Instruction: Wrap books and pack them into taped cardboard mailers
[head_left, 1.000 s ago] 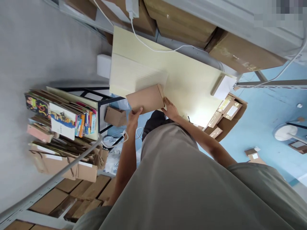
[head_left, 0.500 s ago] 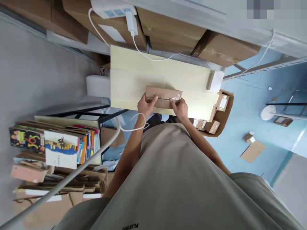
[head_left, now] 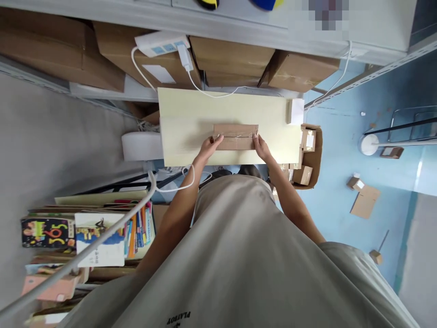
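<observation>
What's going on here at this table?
A person has a small box at the table, with the left hand at one end and the right hand at the other. Shiny tape runs along its seam. A white box sits at the table's right end; a carton beyond holds more boxes.

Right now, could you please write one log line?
left hand: brown rectangular cardboard box, left end; right hand: its right end; pale-yellow rectangular tabletop: beneath

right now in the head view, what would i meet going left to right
Black-covered book marked 365, white-covered book, left hand, taped cardboard box, right hand, white box, round white disc.
</observation>
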{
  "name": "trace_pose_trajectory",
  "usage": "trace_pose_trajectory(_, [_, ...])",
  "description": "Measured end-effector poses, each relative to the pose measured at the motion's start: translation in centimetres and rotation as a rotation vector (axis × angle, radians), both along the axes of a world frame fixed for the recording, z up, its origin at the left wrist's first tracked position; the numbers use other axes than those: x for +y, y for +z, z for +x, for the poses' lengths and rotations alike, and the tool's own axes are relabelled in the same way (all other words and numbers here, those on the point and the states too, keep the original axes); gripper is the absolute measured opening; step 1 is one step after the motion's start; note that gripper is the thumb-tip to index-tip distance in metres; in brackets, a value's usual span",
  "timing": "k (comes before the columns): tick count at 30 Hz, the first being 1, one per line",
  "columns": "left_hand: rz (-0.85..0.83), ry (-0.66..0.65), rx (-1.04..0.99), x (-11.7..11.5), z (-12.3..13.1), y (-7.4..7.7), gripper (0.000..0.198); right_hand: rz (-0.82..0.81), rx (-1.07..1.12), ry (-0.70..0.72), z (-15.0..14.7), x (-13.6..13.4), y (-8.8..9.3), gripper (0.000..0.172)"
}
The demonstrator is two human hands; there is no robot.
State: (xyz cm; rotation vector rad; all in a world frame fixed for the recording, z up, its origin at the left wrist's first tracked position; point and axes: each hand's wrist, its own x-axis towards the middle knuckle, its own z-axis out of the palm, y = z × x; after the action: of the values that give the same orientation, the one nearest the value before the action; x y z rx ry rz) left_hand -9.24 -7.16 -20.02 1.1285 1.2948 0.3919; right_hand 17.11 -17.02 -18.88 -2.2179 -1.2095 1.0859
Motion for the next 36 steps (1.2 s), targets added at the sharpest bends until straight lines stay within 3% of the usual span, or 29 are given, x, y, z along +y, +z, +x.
trace_pose_trajectory(5, [0.082,0.06,0.102,0.3,0.4,1.5,0.053,0.044,0.003,-0.037,1.6,0.8,2.7,0.08])
trace_pose_trajectory(9, [0.208,0.018,-0.049,1.4,1.1,2.9,0.037,0.238,0.098,-0.017,3.6,0.6,4.8,0.078])
trace_pose_trajectory(11, [0.265,-0.012,-0.062,1.7,1.4,2.9,0.051,0.311,0.178,0.004,4.6,0.1,5.2,0.078])
trace_pose_trajectory(14, [0.311,-0.031,0.108,1.7,2.4,2.1,0.073,0.369,0.266,-0.002,5.8,-0.9,4.3,0.074])
trace_pose_trajectory(17, [0.306,-0.03,0.225,1.2,4.1,0.8,0.077,0.357,0.271,-0.043,6.9,-1.6,1.9,0.068])
trace_pose_trajectory(22, [0.189,-0.085,0.353,0.8,6.9,-1.0,0.067,0.122,0.19,-0.012,7.9,-1.8,-2.4,0.069])
trace_pose_trajectory(26, [0.115,-0.117,0.449,1.2,7.0,-1.4,0.072,-0.011,0.072,0.13,9.4,-1.6,-3.1,0.073])
trace_pose_trajectory(28, [0.159,-0.002,0.452,1.5,6.9,-1.1,0.083,-0.001,-0.05,0.173,11.4,-1.1,-2.8,0.067])
trace_pose_trajectory(31, [0.361,0.163,0.49,2.1,7.7,-0.3,0.09,0.036,-0.282,0.152,16.2,0.4,-2.3,0.063])
trace_pose_trajectory(33, [0.491,0.143,0.478,2.5,9.4,0.4,0.086,0.003,-0.402,0.183,19.9,1.9,-2.5,0.066])
trace_pose_trajectory(36, [0.596,-0.008,0.419,2.7,13.4,1.3,0.079,-0.105,-0.49,0.345,24.6,4.0,-3.4,0.077])
